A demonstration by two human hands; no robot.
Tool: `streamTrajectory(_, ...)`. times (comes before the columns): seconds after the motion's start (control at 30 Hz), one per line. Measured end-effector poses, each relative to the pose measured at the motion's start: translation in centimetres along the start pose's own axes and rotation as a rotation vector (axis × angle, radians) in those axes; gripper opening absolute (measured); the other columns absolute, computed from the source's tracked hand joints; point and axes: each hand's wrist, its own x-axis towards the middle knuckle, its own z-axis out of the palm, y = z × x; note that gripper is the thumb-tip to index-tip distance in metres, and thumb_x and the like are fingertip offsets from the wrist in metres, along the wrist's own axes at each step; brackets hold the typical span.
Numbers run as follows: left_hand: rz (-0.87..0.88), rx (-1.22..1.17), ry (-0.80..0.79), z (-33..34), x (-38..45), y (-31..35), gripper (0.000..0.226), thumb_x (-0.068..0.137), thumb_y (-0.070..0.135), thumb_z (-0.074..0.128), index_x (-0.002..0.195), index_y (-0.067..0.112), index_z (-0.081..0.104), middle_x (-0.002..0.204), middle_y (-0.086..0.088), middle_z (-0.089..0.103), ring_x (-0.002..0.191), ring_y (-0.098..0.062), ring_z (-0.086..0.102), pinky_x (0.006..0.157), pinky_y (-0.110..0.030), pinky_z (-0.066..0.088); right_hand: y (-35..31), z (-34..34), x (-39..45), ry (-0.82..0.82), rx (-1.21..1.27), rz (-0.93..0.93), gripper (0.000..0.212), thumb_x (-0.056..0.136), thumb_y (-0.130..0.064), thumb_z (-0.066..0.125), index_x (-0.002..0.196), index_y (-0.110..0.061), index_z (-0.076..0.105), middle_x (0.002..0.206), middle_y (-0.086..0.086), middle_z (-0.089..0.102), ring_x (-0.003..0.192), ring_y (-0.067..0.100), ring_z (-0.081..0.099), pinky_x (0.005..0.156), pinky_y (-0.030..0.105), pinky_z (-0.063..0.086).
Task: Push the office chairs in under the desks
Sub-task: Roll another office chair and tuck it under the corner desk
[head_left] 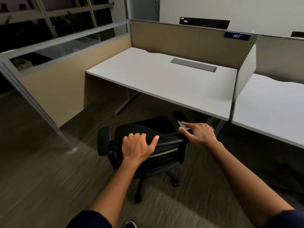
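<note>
a single head-worn wide-angle view looks forward and steeply down from standing height, close over the black office chair [148, 142], facing the white desk [164, 79] and its tan partition [172, 38], with floor edges blurred.

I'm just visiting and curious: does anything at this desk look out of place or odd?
Only the black office chair: it stands out on the floor in front of the desk, not tucked under it. The left hand grips its backrest top; the right hand is open at its corner. Nothing looks spilled or damaged.
</note>
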Motion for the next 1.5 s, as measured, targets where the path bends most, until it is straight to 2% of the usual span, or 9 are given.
streamTrajectory(0.23,0.078,-0.037,-0.001,1.1,10.1,-3.5,0.090,0.087,0.079,0.007,0.100,0.017,0.070,0.095,-0.006,0.073,0.094,-0.028,0.066,0.086,-0.045,0.047,-0.1,2.6,9.7,0.017,-0.025,0.055,0.099,0.080,-0.091,0.001,0.124,-0.036,0.071,0.106,-0.004,0.078,0.098,0.018,0.070,0.072,0.031,0.048)
streamTrajectory(0.5,0.146,-0.027,0.016,1.5,20.4,-6.5,0.080,0.092,0.078,0.015,0.088,0.018,0.069,0.083,-0.003,0.069,0.082,-0.025,0.066,0.081,-0.043,0.048,-0.5,4.0,18.4,0.026,-0.041,0.156,0.104,0.077,-0.093,-0.003,0.093,-0.031,0.080,0.057,-0.007,0.059,0.058,0.012,0.052,0.051,0.025,0.033)
streamTrajectory(0.7,0.181,-0.024,0.026,1.7,26.4,-7.9,0.082,0.089,0.078,0.013,0.084,0.018,0.068,0.079,-0.001,0.069,0.079,-0.023,0.067,0.082,-0.041,0.050,-0.7,4.9,23.2,0.001,-0.080,0.208,0.112,0.072,-0.094,-0.009,0.095,-0.031,0.080,0.064,-0.001,0.068,0.067,0.018,0.064,0.064,0.030,0.050)
streamTrajectory(1.0,0.266,-0.067,0.040,2.4,32.7,-11.4,0.084,0.088,0.080,0.014,0.088,0.021,0.074,0.078,0.003,0.071,0.075,-0.019,0.067,0.080,-0.039,0.051,-3.1,6.4,26.8,-0.051,-0.151,0.300,0.105,0.079,-0.089,-0.005,0.079,-0.024,0.078,0.056,-0.004,0.062,0.058,0.014,0.060,0.061,0.030,0.047)
streamTrajectory(1.23,0.383,-0.132,0.084,3.2,35.7,-18.3,0.081,0.088,0.081,0.020,0.091,0.023,0.077,0.082,0.004,0.075,0.076,-0.018,0.069,0.076,-0.036,0.049,-10.3,7.7,27.0,-0.050,-0.179,0.409,0.100,0.084,-0.088,0.000,0.068,-0.021,0.073,0.052,-0.003,0.058,0.054,0.016,0.058,0.066,0.036,0.052)
streamTrajectory(1.33,0.446,-0.152,0.097,3.6,36.9,-21.9,0.087,0.087,0.083,0.016,0.104,0.024,0.077,0.094,0.002,0.077,0.089,-0.019,0.071,0.083,-0.039,0.052,-14.5,8.6,26.9,-0.032,-0.201,0.448,0.095,0.086,-0.087,0.003,0.059,-0.017,0.062,0.051,-0.001,0.054,0.052,0.018,0.055,0.068,0.039,0.053)
streamTrajectory(1.4,0.488,-0.143,0.081,3.8,37.8,-24.2,0.095,0.085,0.086,0.010,0.120,0.022,0.072,0.113,-0.001,0.075,0.111,-0.021,0.067,0.097,-0.042,0.049,-17.1,9.1,27.1,-0.002,-0.188,0.458,0.094,0.086,-0.087,0.004,0.070,-0.017,0.065,0.062,0.001,0.061,0.060,0.020,0.058,0.074,0.041,0.053)
streamTrajectory(1.43,0.499,-0.134,0.063,3.8,38.4,-25.2,0.097,0.085,0.085,0.009,0.128,0.022,0.067,0.125,-0.002,0.071,0.126,-0.022,0.060,0.106,-0.044,0.044,-18.2,9.3,27.4,-0.005,-0.185,0.469,0.097,0.085,-0.088,0.002,0.089,-0.018,0.071,0.079,0.004,0.069,0.072,0.022,0.064,0.080,0.042,0.053)
streamTrajectory(1.5,0.511,-0.115,0.022,3.5,39.5,-26.5,0.100,0.083,0.084,0.007,0.142,0.020,0.057,0.145,-0.004,0.059,0.146,-0.025,0.041,0.118,-0.047,0.031,-19.8,9.7,28.0,-0.068,-0.188,0.497,0.103,0.083,-0.089,0.000,0.142,-0.025,0.054,0.136,0.009,0.063,0.116,0.030,0.062,0.098,0.046,0.047)
